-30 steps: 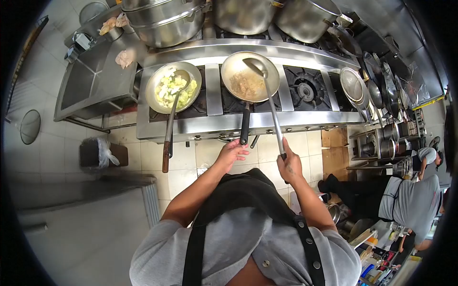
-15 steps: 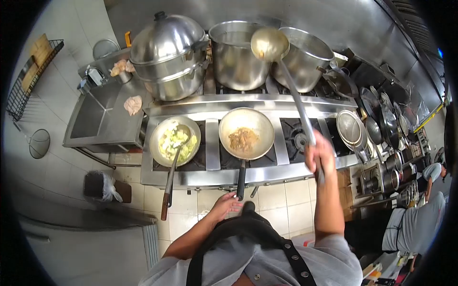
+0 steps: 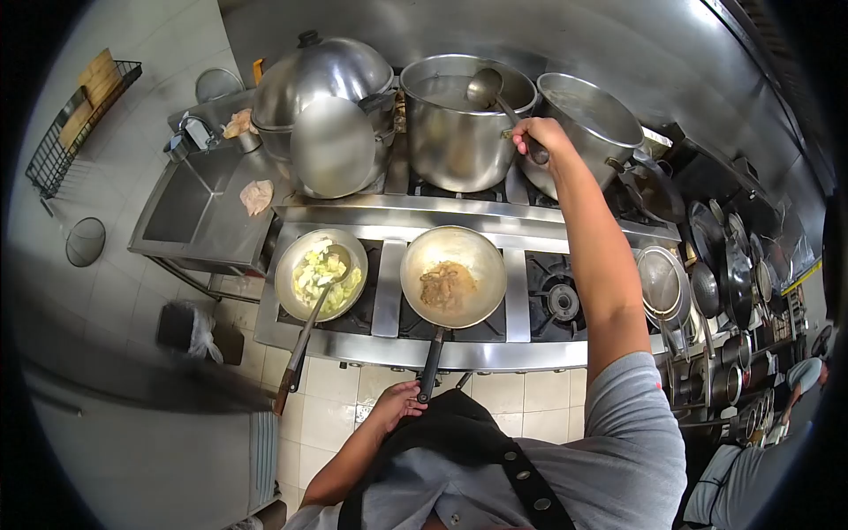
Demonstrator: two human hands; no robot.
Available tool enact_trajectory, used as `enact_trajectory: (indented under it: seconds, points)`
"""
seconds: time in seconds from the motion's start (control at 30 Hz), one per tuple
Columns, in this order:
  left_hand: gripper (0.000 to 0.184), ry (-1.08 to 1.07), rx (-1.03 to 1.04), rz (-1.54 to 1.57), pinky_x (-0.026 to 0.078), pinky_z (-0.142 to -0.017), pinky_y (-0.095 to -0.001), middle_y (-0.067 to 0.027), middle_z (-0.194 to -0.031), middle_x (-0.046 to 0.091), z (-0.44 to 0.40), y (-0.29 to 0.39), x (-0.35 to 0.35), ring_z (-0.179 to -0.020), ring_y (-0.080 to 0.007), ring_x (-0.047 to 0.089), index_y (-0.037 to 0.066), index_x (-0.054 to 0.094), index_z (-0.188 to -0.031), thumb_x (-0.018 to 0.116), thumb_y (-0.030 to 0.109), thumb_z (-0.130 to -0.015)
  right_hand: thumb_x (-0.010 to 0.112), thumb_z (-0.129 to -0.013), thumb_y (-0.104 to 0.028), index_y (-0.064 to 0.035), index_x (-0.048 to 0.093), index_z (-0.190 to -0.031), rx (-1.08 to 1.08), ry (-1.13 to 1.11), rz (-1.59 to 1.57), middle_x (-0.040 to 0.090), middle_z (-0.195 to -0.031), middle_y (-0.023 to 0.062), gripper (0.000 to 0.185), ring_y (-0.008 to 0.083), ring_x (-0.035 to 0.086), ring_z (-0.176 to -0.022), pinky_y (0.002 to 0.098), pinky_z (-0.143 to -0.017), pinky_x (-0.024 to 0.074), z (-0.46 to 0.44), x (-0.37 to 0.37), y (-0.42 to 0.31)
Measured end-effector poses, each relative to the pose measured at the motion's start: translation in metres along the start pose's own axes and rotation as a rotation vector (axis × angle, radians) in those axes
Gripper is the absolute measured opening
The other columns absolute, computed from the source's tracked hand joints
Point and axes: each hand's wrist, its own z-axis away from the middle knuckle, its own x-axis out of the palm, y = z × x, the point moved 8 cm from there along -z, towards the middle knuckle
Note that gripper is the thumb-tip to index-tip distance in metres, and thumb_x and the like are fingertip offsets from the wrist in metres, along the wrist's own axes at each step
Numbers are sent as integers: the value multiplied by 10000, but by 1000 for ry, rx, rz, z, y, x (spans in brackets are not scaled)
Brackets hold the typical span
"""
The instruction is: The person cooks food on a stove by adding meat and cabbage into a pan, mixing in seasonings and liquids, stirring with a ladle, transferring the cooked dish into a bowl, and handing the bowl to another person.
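My right hand (image 3: 541, 140) is closed around the handle of a long metal ladle (image 3: 485, 87), whose bowl is at the mouth of the middle stockpot (image 3: 459, 146). Down at the front of the stove, my left hand (image 3: 396, 408) has its fingers apart, with the fingertips beside the end of a black pan handle. That frying pan (image 3: 453, 238) sits on the middle burner with brownish pieces of food (image 3: 446, 284) in it. On the left burner, a second pan (image 3: 291, 256) holds chopped green and pale food, and another ladle (image 3: 311, 320) rests in it.
A domed steamer (image 3: 309, 84) and another large pot (image 3: 587, 110) flank the middle stockpot. To the left is a steel sink (image 3: 177, 208). Strainers (image 3: 662, 281) and stacked pans stand at the right, where another person (image 3: 751, 481) is partly visible.
My right hand has moved forward with the ladle, and its bowl has come down from above the pots to the middle pot's mouth. My left hand stays near the pan handle.
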Motion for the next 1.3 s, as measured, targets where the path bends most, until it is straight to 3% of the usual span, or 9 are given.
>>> enact_trajectory:
  seconds: [0.1, 0.5, 0.73, 0.83, 0.87, 1.0, 1.17, 1.23, 1.3]
  points:
    - [407, -2, 2, 16, 545, -670, -322, -103, -955, 646, -1, 0, 1, -799, -219, 660, 23, 478, -1262, 585, 169, -898, 527, -755, -22, -7, 591, -672, 21, -42, -120, 562, -567, 73, 107, 136, 529, -432, 267, -370, 369, -7, -2, 1]
    - [443, -49, 39, -48, 536, -695, -309, -99, -1006, 629, 5, 5, 4, -825, -206, 649, -5, 449, -1287, 577, 177, -904, 465, -821, -52, -66, 456, -688, 321, -306, -906, 527, -590, 12, 135, 69, 515, -447, 174, -325, 303, 18, 8, -28]
    - [451, -91, 24, -46, 530, -714, -308, -76, -1019, 616, 9, 9, 9, -843, -194, 637, -1, 443, -1297, 573, 172, -902, 458, -846, -37, -53, 440, -741, 168, -265, -924, 529, -636, 23, 107, 74, 510, -461, 178, -322, 308, 86, 8, -54]
    - [435, -111, 16, -50, 525, -723, -310, -70, -1026, 613, 4, 4, 6, -864, -197, 631, 6, 452, -1289, 569, 166, -902, 459, -857, -41, -1, 447, -811, 180, -329, -1021, 518, -645, 33, 62, 74, 500, -461, 191, -322, 318, 133, 14, -64]
    - [428, -121, 11, -47, 524, -726, -312, -68, -1028, 612, 2, 2, 5, -871, -200, 629, 9, 456, -1285, 568, 164, -902, 477, -856, -34, 101, 437, -915, 165, -302, -1000, 520, -675, 52, 152, 79, 502, -476, 197, -334, 334, 150, 14, -65]
    - [406, -135, -3, -28, 521, -755, -329, -78, -1065, 605, -2, 2, 3, -919, -213, 624, 18, 468, -1256, 585, 153, -892, 509, -844, -6, 217, 370, -1052, 99, -457, -1097, 534, -760, 93, 335, 93, 531, -541, 188, -359, 345, 207, 23, -51]
    - [479, -180, 24, 40, 519, -763, -322, -94, -1041, 604, 7, 10, 11, -886, -208, 621, -4, 427, -1294, 608, 134, -873, 444, -886, -45, 189, 427, -1024, 163, -528, -1178, 527, -762, 87, 272, 82, 518, -533, 206, -332, 374, 294, 55, 15]
    - [418, -187, 19, 16, 506, -801, -354, -95, -1031, 589, 7, 9, 9, -933, -253, 627, 16, 423, -1236, 601, 121, -872, 457, -879, -54, 113, 473, -990, 234, -363, -1075, 526, -716, 60, 200, 69, 501, -498, 192, -323, 368, 316, 61, 66]
    - [425, -214, 28, 16, 496, -815, -357, -93, -1036, 585, 10, 11, 10, -955, -260, 621, 12, 427, -1230, 609, 123, -863, 495, -847, -57, 20, 500, -921, 267, -495, -923, 517, -664, 36, 107, 60, 481, -455, 183, -312, 355, 337, 76, 113]
